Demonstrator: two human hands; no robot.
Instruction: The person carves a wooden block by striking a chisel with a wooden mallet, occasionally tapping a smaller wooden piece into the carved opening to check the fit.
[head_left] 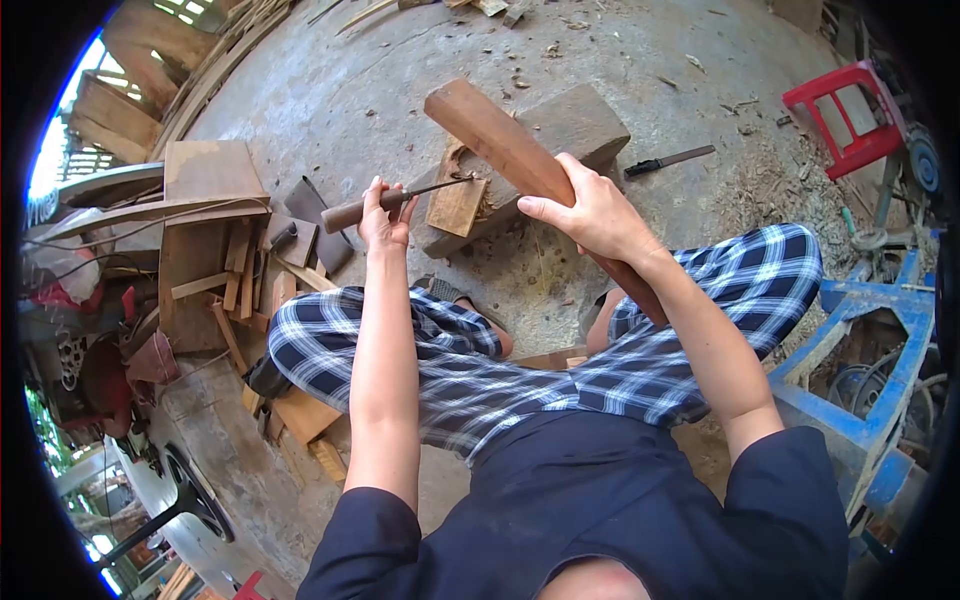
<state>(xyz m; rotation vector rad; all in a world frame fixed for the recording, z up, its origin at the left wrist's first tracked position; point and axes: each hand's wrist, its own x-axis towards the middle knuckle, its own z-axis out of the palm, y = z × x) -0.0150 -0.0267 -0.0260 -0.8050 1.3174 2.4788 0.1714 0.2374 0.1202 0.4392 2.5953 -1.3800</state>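
My left hand (383,218) is closed round a chisel (346,213) with a wooden handle and a thin dark metal shaft. Its tip reaches the small light-brown wood piece (455,208), which has a carved hollow near its upper end. That piece rests on a thick wooden block (588,118) on the floor. In my right hand (606,213) is a long, flat-sided wooden mallet (500,137), gripped near its middle. It slants above the block, partly hiding it and the piece, and its lower end extends beneath my right forearm.
A black-handled tool (668,161) lies on the concrete floor right of the block. Offcuts (238,262) and boards are piled at left. A red plastic stool (850,118) stands at upper right beside wood shavings (775,190), with a blue metal frame (862,300) below it.
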